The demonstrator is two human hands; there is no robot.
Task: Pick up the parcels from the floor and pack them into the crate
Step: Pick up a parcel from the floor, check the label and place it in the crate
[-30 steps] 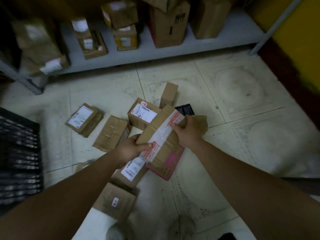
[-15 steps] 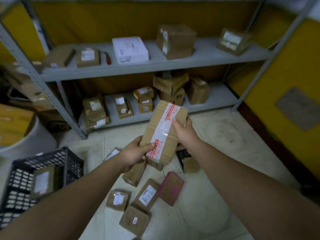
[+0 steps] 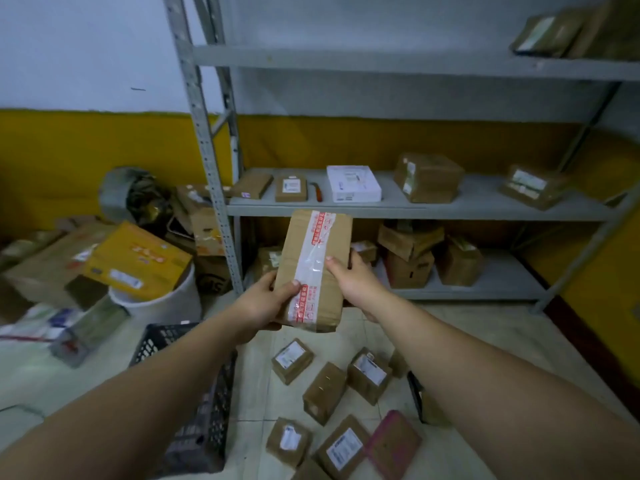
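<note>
Left hand [image 3: 260, 303] and right hand [image 3: 353, 283] are clasping the long brown tape-striped cardboard parcel [image 3: 317, 258] in mid-air, fingers curled round its edges; the black plastic lattice crate [image 3: 207, 434] is waiting near left; several small brown cardboard boxes [image 3: 292, 360] are lying on the floor, so plenty's left, I'd say.

A parcel storeroom: grey metal shelving [image 3: 415, 211] stacked with labelled cardboard boxes [image 3: 429, 176].

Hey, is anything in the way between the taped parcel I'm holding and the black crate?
Nothing visible stands between them. The taped parcel, gripped by the left hand and right hand, is above and right of the black crate. Only your own left forearm crosses over the crate, hiding most of its inside.
</note>
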